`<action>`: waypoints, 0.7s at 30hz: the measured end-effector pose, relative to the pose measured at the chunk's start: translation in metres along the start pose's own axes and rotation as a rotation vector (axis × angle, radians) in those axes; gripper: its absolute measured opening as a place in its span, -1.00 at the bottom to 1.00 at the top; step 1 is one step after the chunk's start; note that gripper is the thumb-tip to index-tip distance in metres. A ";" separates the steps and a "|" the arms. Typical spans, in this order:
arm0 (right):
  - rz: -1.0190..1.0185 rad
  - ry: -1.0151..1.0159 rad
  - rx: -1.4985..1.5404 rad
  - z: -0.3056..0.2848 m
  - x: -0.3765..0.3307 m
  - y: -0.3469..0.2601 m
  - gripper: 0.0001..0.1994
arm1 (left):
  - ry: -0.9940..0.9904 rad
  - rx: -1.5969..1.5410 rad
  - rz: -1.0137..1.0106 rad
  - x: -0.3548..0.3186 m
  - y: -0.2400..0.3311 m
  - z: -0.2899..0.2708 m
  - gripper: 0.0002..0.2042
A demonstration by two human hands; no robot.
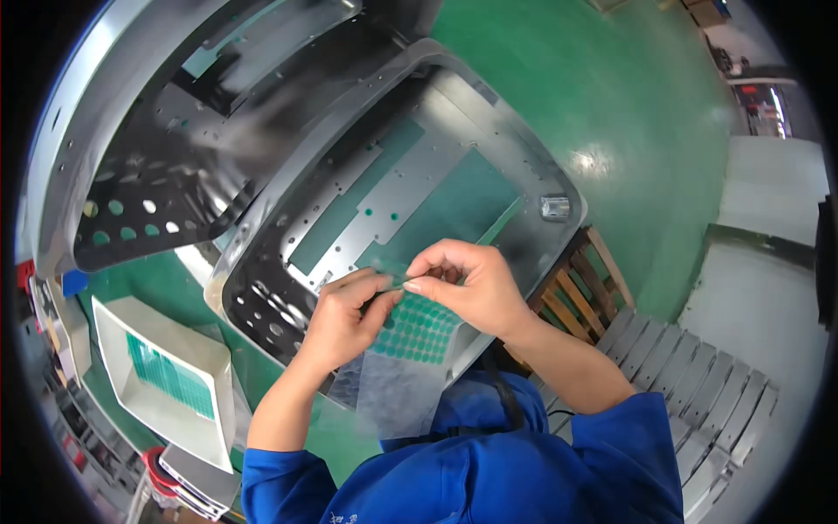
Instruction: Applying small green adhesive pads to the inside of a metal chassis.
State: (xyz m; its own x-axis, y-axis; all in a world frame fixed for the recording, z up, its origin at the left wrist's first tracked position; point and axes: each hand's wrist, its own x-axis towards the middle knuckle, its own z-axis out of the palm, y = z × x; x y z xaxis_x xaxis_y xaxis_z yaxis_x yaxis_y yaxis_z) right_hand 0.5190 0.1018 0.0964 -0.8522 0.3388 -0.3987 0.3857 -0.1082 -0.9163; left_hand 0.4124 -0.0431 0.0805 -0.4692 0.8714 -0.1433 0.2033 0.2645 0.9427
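A clear sheet of green round stickers [417,330] hangs below my hands, its lower part [400,397] bare and see-through. My left hand [343,321] is closed in a pinch at the sheet's upper edge. Thumb and forefinger of my right hand [471,284] are pressed together at the same edge, almost touching the left fingertips. Whether a single sticker is between them is too small to tell. Both hands are over the near rim of a grey metal housing [410,188], whose floor has large cut-outs and several small green dots.
A second metal housing [144,188] with round holes stands at the left. Below it is a white bin [161,327] with green striped sheets inside. A wooden pallet [580,293] and a stack of grey slatted parts [698,384] lie to the right, by the green floor [602,105].
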 end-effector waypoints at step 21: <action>0.247 0.519 0.369 -0.027 0.078 0.057 -0.92 | 0.221 -0.297 -0.483 0.032 -0.034 -0.016 -0.87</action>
State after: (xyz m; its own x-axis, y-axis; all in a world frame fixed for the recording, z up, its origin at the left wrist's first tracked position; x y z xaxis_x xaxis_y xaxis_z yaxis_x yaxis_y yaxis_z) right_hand 0.4837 0.1478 0.0141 -0.4391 0.6576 -0.6122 0.3230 -0.5204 -0.7905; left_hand 0.3767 -0.0309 0.0488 -0.6224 0.5668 -0.5398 -0.3103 0.4545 0.8349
